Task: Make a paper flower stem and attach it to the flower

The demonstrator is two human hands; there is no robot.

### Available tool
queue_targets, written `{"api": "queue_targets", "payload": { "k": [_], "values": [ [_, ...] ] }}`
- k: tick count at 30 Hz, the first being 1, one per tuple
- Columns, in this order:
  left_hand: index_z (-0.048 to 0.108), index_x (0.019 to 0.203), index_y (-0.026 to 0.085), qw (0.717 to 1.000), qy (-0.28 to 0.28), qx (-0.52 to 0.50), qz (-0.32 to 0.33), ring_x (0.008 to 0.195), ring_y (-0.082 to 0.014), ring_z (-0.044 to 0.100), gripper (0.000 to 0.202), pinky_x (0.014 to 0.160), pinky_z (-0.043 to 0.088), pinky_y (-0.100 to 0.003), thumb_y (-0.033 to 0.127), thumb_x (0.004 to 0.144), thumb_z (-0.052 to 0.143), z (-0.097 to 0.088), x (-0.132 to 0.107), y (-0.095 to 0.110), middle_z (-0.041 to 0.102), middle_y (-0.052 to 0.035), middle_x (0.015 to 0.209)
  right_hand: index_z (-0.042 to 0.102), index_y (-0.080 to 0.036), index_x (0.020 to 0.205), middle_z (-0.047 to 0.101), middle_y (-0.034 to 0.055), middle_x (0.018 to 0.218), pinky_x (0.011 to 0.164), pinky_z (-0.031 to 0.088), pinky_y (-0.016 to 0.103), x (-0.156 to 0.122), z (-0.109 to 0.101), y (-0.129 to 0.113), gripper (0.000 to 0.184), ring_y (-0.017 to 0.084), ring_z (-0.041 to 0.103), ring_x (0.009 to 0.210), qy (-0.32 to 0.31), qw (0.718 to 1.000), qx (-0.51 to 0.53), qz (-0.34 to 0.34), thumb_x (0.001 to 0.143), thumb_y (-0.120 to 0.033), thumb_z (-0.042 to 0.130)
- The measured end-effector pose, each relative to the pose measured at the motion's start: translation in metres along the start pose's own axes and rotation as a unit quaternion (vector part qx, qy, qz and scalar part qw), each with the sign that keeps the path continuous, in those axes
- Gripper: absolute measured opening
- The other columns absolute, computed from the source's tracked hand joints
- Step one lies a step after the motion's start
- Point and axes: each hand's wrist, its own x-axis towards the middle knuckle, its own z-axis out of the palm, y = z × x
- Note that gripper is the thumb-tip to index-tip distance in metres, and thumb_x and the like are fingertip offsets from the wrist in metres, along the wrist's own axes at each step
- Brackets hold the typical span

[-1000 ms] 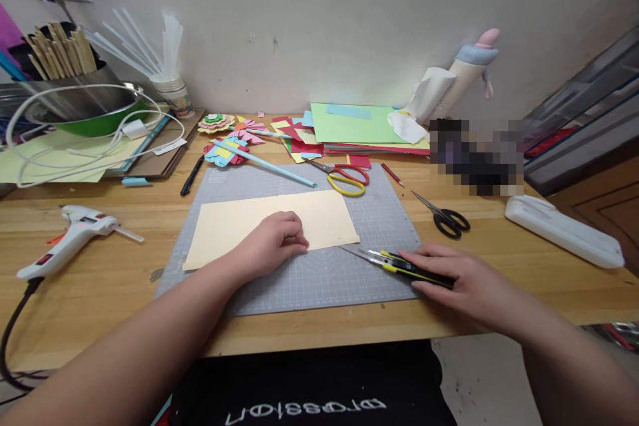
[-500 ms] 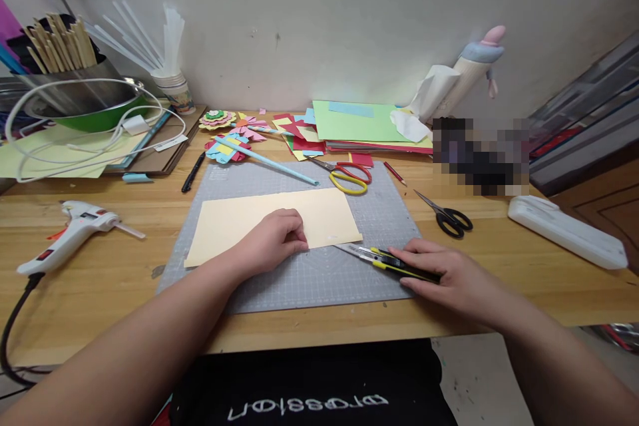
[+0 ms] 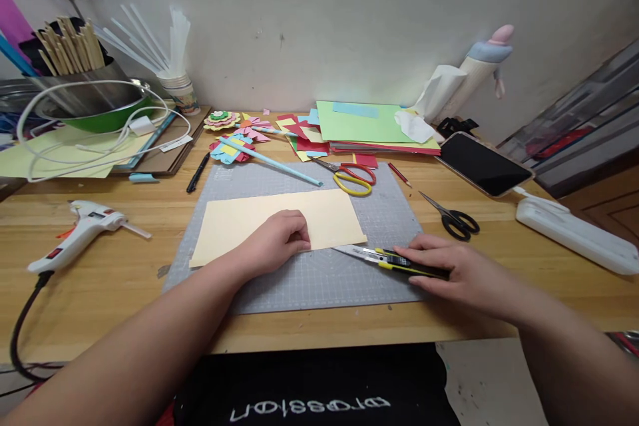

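A folded cream sheet of paper [image 3: 259,213] lies on the grey cutting mat [image 3: 299,289]. My left hand [image 3: 282,236] rests on it, fingers curled together at its near edge. In my right hand [image 3: 446,266] is a black and yellow utility knife [image 3: 389,259], held low over the mat. Its blade is out and points left, with the tip at the paper's near edge, close to my left fingers. Whether the tip lies inside the fold is hard to see.
Behind the paper are a light-blue paper stick [image 3: 279,168], red-and-yellow scissors [image 3: 355,180] and paper flowers [image 3: 230,148]. Black scissors [image 3: 456,221], a phone [image 3: 484,163] and a white power strip [image 3: 574,236] lie right. At left is a glue gun [image 3: 82,233].
The view has shifted slightly, so everything appears a little farther right. A bit more of the knife blade shows beside the paper's near edge. My left hand keeps its place on the paper.
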Motion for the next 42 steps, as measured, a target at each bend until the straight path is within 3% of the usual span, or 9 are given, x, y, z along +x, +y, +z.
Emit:
{"api": "queue_targets", "payload": {
  "k": [11, 17, 42],
  "values": [
    [0.06, 0.073, 0.019, 1.0, 0.003, -0.005, 0.001, 0.081, -0.0163, 0.054, 0.007, 0.075, 0.043, -0.029, 0.019, 0.079, 0.064, 0.0, 0.0, -0.001, 0.058, -0.0009, 0.08, 0.051, -0.031, 0.134, 0.058, 0.0069, 0.117, 0.09, 0.045, 0.037, 0.02, -0.012, 0.007, 0.045, 0.023, 0.057, 0.103, -0.012, 0.998, -0.054, -0.039, 0.089, -0.033, 0.051],
    [0.06, 0.073, 0.019, 1.0, 0.005, -0.005, 0.002, 0.081, -0.0163, 0.055, 0.007, 0.075, 0.043, -0.029, 0.019, 0.079, 0.064, 0.0, -0.001, -0.001, 0.058, -0.0008, 0.08, 0.054, -0.032, 0.132, 0.06, 0.0051, 0.11, 0.087, 0.046, 0.036, 0.025, -0.018, 0.0, 0.044, 0.021, 0.059, 0.096, -0.044, 0.997, -0.045, -0.04, 0.088, -0.032, 0.053],
    [0.059, 0.073, 0.019, 1.0, -0.001, 0.009, -0.025, 0.083, -0.0157, 0.055, 0.008, 0.076, 0.042, -0.027, 0.021, 0.078, 0.065, -0.001, 0.002, 0.003, 0.058, -0.0002, 0.083, 0.05, -0.031, 0.135, 0.057, 0.0054, 0.114, 0.091, 0.045, 0.036, 0.008, 0.008, -0.029, 0.045, 0.022, 0.057, 0.102, -0.044, 0.999, -0.025, 0.009, 0.09, -0.035, 0.05]
  ]
}}
